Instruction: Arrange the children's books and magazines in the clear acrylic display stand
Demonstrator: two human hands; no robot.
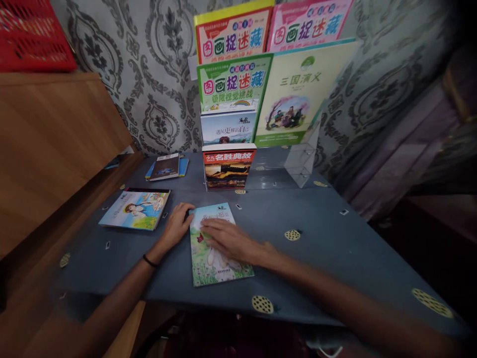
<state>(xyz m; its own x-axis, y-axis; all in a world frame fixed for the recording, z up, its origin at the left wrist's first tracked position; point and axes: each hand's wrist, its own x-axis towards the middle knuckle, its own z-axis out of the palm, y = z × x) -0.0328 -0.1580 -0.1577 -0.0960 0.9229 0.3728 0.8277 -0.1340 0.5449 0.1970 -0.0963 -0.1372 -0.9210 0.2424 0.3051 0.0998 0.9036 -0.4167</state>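
A thin picture book (208, 266) with a green and light-blue cover lies closed on the table in front of me. My right hand (229, 241) rests flat across its cover, fingers stretched out together, hiding part of the title and picture. At the book's upper left edge is my left hand (179, 221), with a dark band on the wrist. Its fingers are loosely bent, thumb apart from the index finger, and it touches or nearly touches the edge without visibly gripping it.
Closed books (139, 209) lie at the left, with a dark-covered book (166, 166) on a blue one behind them. A clear tiered rack (301, 166) holds several upright books, including a red-topped one (228, 169). A wooden cabinet (55, 149) with a red basket (32, 40) stands left.
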